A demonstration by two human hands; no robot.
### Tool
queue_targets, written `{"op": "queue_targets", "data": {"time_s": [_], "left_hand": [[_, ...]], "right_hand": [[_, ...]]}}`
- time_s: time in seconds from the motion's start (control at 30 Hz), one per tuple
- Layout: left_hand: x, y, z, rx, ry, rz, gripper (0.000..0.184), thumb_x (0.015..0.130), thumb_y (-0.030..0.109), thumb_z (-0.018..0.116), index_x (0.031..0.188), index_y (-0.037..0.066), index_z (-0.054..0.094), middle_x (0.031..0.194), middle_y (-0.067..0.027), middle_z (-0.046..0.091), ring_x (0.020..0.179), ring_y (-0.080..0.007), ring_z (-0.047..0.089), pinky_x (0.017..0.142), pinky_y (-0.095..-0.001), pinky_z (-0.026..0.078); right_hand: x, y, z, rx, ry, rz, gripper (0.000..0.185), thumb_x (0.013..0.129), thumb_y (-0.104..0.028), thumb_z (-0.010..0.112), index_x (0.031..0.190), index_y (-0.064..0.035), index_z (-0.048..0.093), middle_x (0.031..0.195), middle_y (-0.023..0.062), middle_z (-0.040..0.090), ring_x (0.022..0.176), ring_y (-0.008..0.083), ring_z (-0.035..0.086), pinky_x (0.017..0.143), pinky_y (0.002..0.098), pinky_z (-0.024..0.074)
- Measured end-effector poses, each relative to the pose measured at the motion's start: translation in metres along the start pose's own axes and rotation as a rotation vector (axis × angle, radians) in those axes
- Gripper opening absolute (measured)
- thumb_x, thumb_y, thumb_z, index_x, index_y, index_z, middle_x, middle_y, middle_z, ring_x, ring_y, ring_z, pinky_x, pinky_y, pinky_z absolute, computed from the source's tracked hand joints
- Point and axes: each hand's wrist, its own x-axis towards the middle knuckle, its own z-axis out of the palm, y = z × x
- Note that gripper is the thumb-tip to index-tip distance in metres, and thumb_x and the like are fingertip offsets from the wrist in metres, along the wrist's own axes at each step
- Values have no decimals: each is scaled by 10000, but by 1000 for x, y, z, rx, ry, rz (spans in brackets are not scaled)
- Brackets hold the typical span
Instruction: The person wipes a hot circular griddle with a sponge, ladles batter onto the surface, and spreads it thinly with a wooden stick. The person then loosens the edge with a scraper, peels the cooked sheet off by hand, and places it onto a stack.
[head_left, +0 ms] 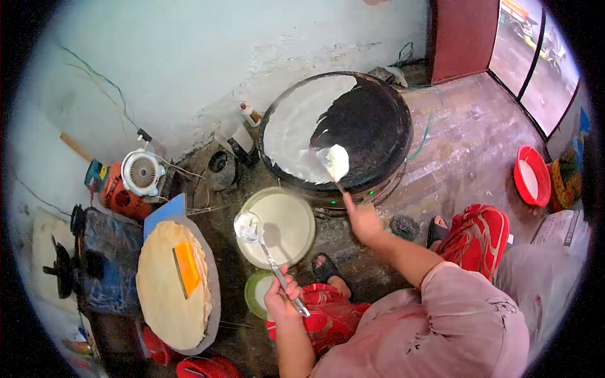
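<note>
My left hand [282, 296] grips the long metal handle of a ladle [272, 261], whose bowl carries white batter over the rim of a wide pale tub [309, 217] of batter. In my right hand [364, 220] is the handle of a spatula [337, 164], its head coated with thick batter. That head is at the near part of a round black griddle [378, 135]. A white layer of batter [293, 129] covers the griddle's left and upper left; the right side is bare black. Whether the spatula touches the surface is hard to tell.
On the left, a stack of thin round flatbreads [167, 293] bears a yellow scraper [186, 269]. A green bowl [251, 293] stands below the tub. Behind are a small fan [141, 172] and a bottle [250, 114]. A red basin [534, 176] lies far right, near the doorway.
</note>
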Motion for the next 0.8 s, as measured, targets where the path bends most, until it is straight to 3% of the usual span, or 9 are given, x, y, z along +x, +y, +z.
{"op": "queue_targets", "data": {"time_s": [0.2, 0.27, 0.33, 0.47, 0.53, 0.57, 0.67, 0.7, 0.8], "left_hand": [[8, -4, 0, -92, 82, -55, 353, 940, 222, 336, 1110, -45, 491, 734, -72, 489, 516, -125, 403, 430, -243, 335], [10, -6, 1, -61, 58, -51, 357, 941, 225, 331, 1110, -48, 488, 740, -75, 486, 521, -129, 404, 431, -241, 336], [11, -6, 3, -57, 34, -65, 359, 942, 227, 330, 1108, -50, 486, 753, -80, 486, 526, -134, 407, 434, -239, 340], [14, -10, 3, -122, -6, -116, 362, 942, 227, 329, 1109, -55, 482, 762, -87, 486, 528, -139, 405, 438, -241, 344], [16, -10, 5, -116, 37, -84, 361, 941, 228, 331, 1110, -54, 481, 753, -87, 480, 523, -137, 398, 436, -242, 341], [13, -12, 11, -115, 48, -76, 360, 940, 225, 331, 1115, -52, 480, 751, -85, 481, 521, -136, 397, 435, -243, 343], [15, -14, 12, -139, 30, -93, 356, 938, 221, 333, 1115, -49, 484, 752, -82, 487, 520, -136, 401, 437, -242, 348], [15, -13, 12, -116, 8, -92, 355, 936, 217, 336, 1117, -51, 484, 748, -75, 488, 521, -131, 405, 440, -242, 352], [15, -16, 16, -36, 69, -51, 356, 933, 220, 344, 1120, -51, 481, 742, -68, 483, 521, -125, 406, 439, -233, 349]], "right_hand": [[-11, 34, -4, 94, 58, 230, 712, 788, -83, 487, 1403, -97, 128, 952, 214, 546, 721, 327, 611, 571, 419, 493], [-15, 30, -2, -43, 26, -53, 738, 792, -42, 483, 1410, -83, 81, 934, 223, 561, 696, 347, 603, 574, 438, 496], [-11, 51, -2, -9, 53, -45, 720, 794, -36, 469, 1412, -98, 104, 892, 200, 579, 667, 329, 606, 563, 425, 497], [0, 92, -26, 46, 115, 201, 640, 832, -84, 498, 1401, -171, 219, 707, 119, 585, 601, 232, 594, 498, 370, 469], [5, 94, -34, 1295, -32, 572, 502, 870, -149, 500, 1349, -204, 361, 660, 55, 551, 552, 157, 559, 427, 304, 417], [4, 87, -31, 1516, 21, 543, 368, 888, -218, 505, 1256, -215, 498, 608, -6, 500, 511, 85, 493, 408, 235, 384], [-27, 65, -11, 388, 453, -85, 433, 810, -151, 523, 1233, -242, 514, 600, 70, 562, 520, 241, 555, 479, 354, 452], [-34, 72, -18, 238, 221, -54, 503, 751, -134, 539, 1239, -253, 503, 640, 120, 580, 598, 319, 576, 551, 418, 465], [-21, 127, -30, 14, 210, 125, 534, 812, -166, 501, 1313, -312, 389, 777, 103, 618, 720, 285, 624, 633, 405, 488]]}}
